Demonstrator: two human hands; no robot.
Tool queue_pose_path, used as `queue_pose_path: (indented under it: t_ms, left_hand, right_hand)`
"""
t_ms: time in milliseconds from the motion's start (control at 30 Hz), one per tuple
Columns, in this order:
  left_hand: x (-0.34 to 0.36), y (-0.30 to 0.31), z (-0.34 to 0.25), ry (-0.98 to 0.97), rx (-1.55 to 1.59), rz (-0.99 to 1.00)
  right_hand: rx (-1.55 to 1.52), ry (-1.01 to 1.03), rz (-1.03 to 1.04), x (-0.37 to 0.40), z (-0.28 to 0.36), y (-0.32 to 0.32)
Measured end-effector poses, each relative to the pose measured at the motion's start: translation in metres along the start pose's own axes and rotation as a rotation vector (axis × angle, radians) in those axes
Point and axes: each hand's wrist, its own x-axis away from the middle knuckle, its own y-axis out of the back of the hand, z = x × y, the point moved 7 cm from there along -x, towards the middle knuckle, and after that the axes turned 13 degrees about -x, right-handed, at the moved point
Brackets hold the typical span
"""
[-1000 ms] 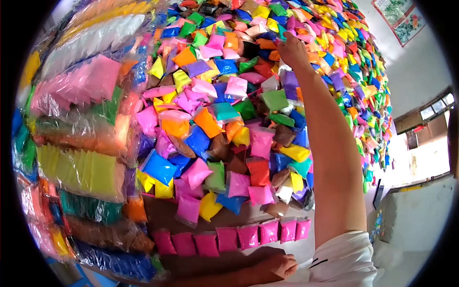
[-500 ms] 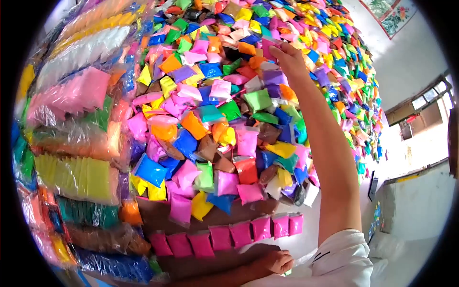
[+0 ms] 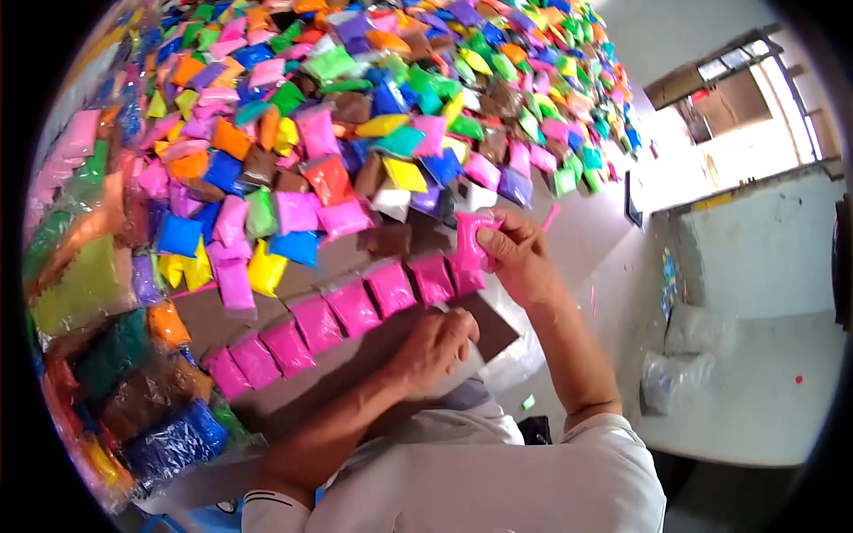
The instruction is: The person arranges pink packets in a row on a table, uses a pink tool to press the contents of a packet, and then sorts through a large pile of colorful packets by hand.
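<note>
A bright pink packet [image 3: 473, 242] is pinched between the thumb and fingers of my right hand [image 3: 520, 253], held over the right end of a row of pink packets [image 3: 316, 323]. Those packets lie side by side on the brown board [image 3: 200, 318]. My left hand [image 3: 440, 345] rests just below the row with its fingers curled in. What they hold, if anything, is hidden. Beyond the row lies a big heap of small packets [image 3: 330, 180] in many colours.
Clear bags of sorted packets [image 3: 75, 284] are stacked along the left side. On the right are a dark flat object [image 3: 633, 200] at the table edge, a crumpled plastic bag [image 3: 675, 382] and a window [image 3: 736, 67].
My right hand has come back from the heap to the row's right end, with a pink packet in it. My view has tilted down and right. My left hand stays by the row, fingers curled.
</note>
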Motion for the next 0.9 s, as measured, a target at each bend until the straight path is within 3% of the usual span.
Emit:
queue_pose_path:
  t_ms: [167,333,533,733,900]
  left_hand:
    - [0.000,0.000,-0.009,-0.039,-0.065,0.015]
    - [0.000,-0.002,-0.019,-0.032,-0.131,0.000]
    - [-0.002,-0.002,-0.009,0.024,-0.206,0.047]
    - [-0.002,-0.004,-0.017,-0.065,-0.284,0.020]
    - [-0.001,-0.004,-0.011,-0.019,-0.253,0.060]
  right_hand:
    - [0.016,-0.008,-0.042,0.058,-0.018,0.019]
    - [-0.072,-0.164,0.066,0.082,-0.030,0.002]
    - [-0.086,-0.295,-0.043,0.096,-0.062,0.034]
    - [-0.020,-0.063,0.050,0.098,-0.043,0.013]
    - [0.090,-0.039,0.073,0.098,-0.034,0.011]
